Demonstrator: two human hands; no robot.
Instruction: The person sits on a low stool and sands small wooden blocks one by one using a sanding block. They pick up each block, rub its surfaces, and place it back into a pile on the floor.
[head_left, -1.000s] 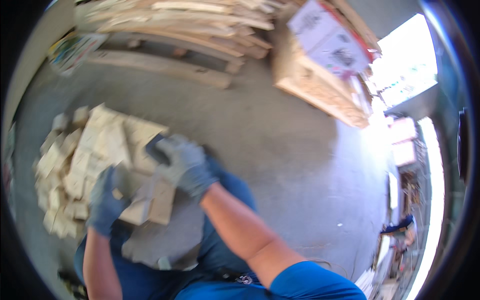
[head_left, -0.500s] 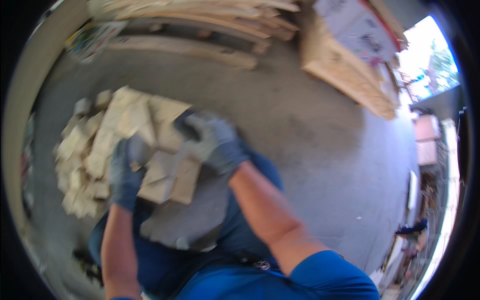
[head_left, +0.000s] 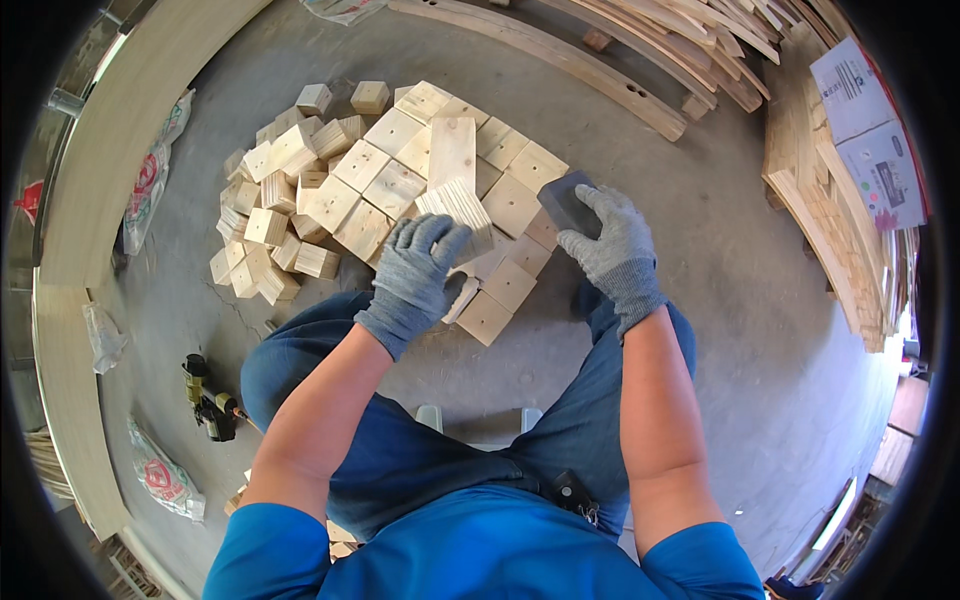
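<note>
Both my hands wear grey gloves. My left hand (head_left: 413, 278) is closed round the near end of a longer pale wooden block (head_left: 453, 155), whose striped grain faces me. That block is above rows of squarish wooden blocks (head_left: 365, 165), many with a small hole or dark dot on top. My right hand (head_left: 615, 240) grips a flat dark grey block, like a sanding block (head_left: 570, 203), at the right edge of the rows. Left of the rows lies a loose heap of small wooden cubes (head_left: 267, 225).
A black and olive power tool (head_left: 208, 400) is on the concrete floor at left, near a printed plastic bag (head_left: 163, 475). Long planks (head_left: 560, 62) lie at the back. Stacked boards (head_left: 820, 200) and a white carton (head_left: 868, 135) stand at right. My bent knees flank the near blocks.
The view has swung left and sharpened, so the blocks appear farther right. My left hand has come onto the longer wooden block; my right still holds the dark block.
</note>
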